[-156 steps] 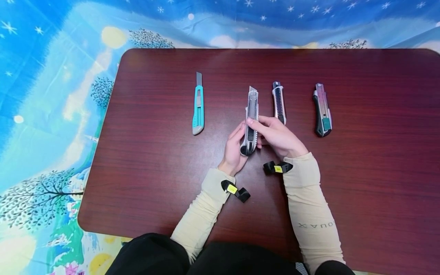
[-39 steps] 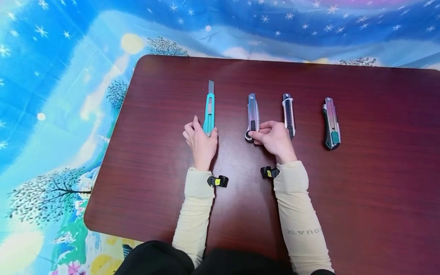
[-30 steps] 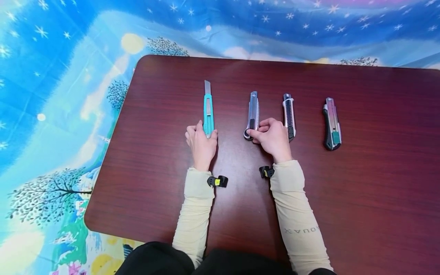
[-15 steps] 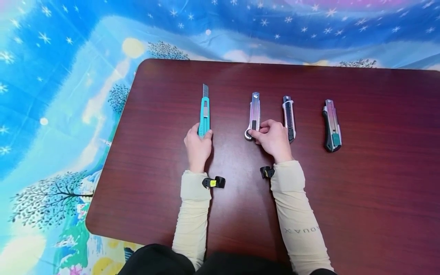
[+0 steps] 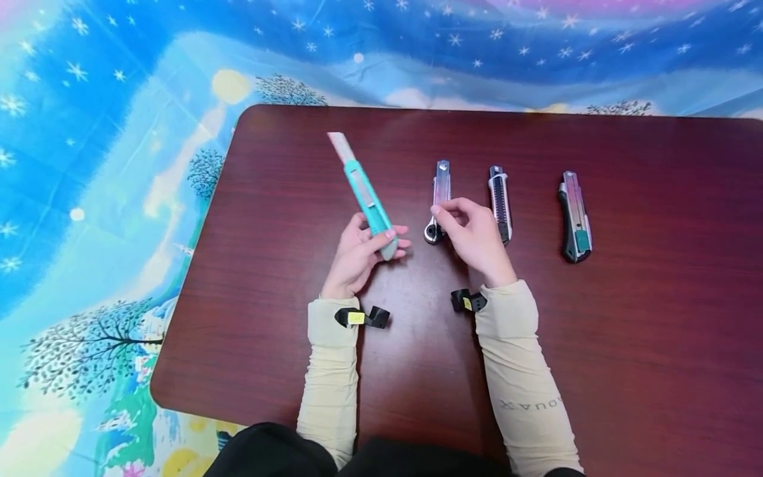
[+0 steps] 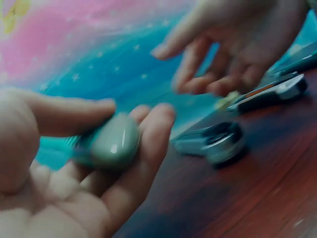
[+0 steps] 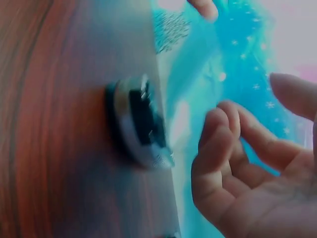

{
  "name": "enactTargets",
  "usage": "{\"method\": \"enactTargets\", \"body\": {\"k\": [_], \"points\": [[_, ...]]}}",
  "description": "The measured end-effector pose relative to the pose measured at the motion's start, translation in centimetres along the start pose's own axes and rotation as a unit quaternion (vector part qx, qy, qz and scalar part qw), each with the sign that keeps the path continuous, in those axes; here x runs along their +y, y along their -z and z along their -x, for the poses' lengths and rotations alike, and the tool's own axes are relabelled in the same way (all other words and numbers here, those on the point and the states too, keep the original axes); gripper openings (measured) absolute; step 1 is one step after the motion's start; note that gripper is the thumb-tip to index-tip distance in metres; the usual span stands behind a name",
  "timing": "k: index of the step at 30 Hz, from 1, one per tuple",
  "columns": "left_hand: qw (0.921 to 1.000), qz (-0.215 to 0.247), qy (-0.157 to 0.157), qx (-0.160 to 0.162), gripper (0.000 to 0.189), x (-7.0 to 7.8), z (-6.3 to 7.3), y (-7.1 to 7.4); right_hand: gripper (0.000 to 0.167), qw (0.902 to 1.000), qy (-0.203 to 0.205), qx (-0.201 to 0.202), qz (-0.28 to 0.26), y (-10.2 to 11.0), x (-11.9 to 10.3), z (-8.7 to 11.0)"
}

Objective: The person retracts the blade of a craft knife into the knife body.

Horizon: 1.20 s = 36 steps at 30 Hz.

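A teal utility knife with its blade out is held between the thumb and fingers of my left hand, raised and tilted with the blade toward the upper left. In the left wrist view its grey handle end faces the camera. My right hand, fingers loosely bent, hovers above a silver utility knife lying on the table. A gap between thumb and fingertips shows in the right wrist view, where the same silver knife lies apart from the hand. The right hand partly covers that knife in the head view.
To the right on the dark red wooden table lie a white and black utility knife and a black, silver and green one. A patterned blue cloth hangs beyond the table's far edge.
My left hand has lifted the teal knife off the table and turned palm up, swinging the blade leftward. The right hand has let go of the silver knife, which was set down earlier, and risen.
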State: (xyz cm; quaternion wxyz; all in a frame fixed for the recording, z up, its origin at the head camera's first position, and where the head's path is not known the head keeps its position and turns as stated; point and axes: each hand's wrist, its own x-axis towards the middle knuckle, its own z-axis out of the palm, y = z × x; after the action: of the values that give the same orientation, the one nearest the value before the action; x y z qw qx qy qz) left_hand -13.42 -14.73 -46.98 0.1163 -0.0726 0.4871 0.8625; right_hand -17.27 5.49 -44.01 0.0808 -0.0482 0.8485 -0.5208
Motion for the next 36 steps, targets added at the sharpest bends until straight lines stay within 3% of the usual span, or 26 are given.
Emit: {"method": "enactTargets", "body": {"k": [3,6,12,20,26,30,36], "points": [[0.9968,-0.026,0.024,-0.072,0.041,-0.6,0.0,-0.9,0.041,0.9967,-0.009,-0.050,-0.063,0.0,-0.3,0.0],[0.9885,-0.062,0.040,-0.132,0.052,-1.0,0.2,-1.5,0.044,0.9878,-0.034,-0.096,-0.118,-0.1,-0.4,0.0],[0.9705,-0.123,0.068,-0.196,0.054,-1.2,0.6,-2.3,0.043,0.9727,-0.058,-0.114,-0.194,-0.2,-0.4,-0.1],[0.9566,-0.130,0.107,-0.238,0.054,-1.4,0.9,-2.9,0.045,0.9591,-0.100,-0.084,-0.251,-0.1,-0.2,0.0],[0.9544,-0.115,0.111,-0.252,0.046,-1.8,0.8,-2.8,0.044,0.9472,-0.120,-0.073,-0.288,-0.2,-0.1,0.0],[0.9570,-0.092,0.109,-0.252,0.044,-2.0,0.7,-2.9,0.047,0.9468,-0.123,-0.073,-0.288,-0.7,-0.4,0.1],[0.9609,-0.084,0.104,-0.242,0.043,-2.2,0.8,-2.9,0.064,0.9591,-0.136,-0.067,-0.239,-1.4,-0.8,0.4]]}}
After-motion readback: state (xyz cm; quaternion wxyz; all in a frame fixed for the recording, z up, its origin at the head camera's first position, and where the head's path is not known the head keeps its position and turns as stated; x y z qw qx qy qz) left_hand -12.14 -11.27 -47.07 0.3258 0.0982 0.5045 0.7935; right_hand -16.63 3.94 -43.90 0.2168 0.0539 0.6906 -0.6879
